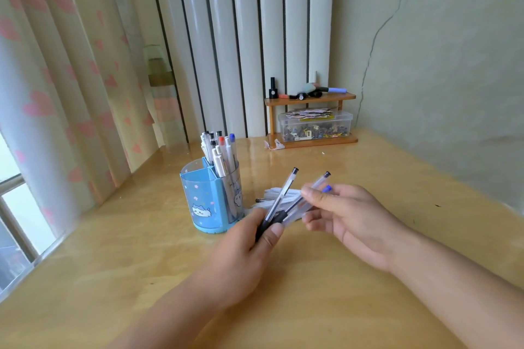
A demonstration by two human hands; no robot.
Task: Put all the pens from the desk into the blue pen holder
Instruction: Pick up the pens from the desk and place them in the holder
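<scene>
The left hand (249, 238) pinches clear plastic black-capped pens (279, 201); the right hand (348, 215) curls around their upper barrels. The translucent blue plastic pen holder (207, 195) stands just left, nearer the left hand.

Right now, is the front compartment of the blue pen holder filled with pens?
No: the pens stand in the rear compartment of the blue pen holder, while its front compartment shows none.

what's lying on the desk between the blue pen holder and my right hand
In the head view, a loose pile of pens lies on the desk between the blue pen holder and your right hand.
</scene>
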